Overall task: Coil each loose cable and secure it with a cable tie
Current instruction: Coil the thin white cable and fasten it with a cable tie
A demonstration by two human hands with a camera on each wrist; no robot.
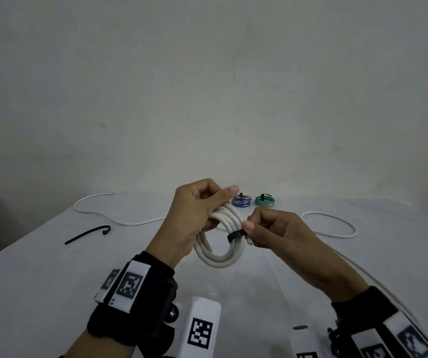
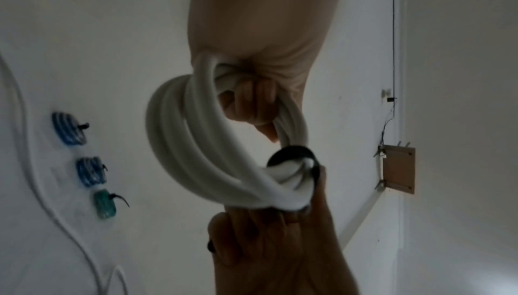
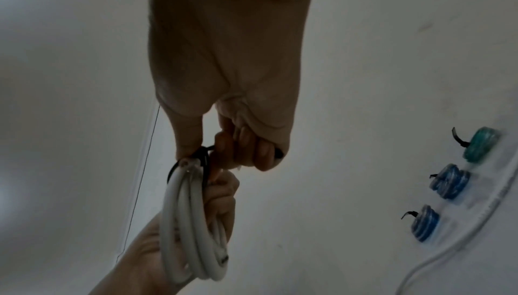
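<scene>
White coil (image 1: 222, 237) in curled left hand (image 1: 194, 218) — right hand (image 1: 272, 232) pinching black tie (image 1: 235, 235) — three tied coils (image 3: 445, 181) beyond.

White coiled cable (image 1: 223, 244) wears a black tie (image 1: 235, 235); blue coils (image 3: 437, 204) and green coil (image 1: 265, 201) rest on white table (image 1: 52, 280).

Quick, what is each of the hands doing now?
Left hand: grips the white cable coil.
Right hand: pinches the black cable tie around it.
</scene>
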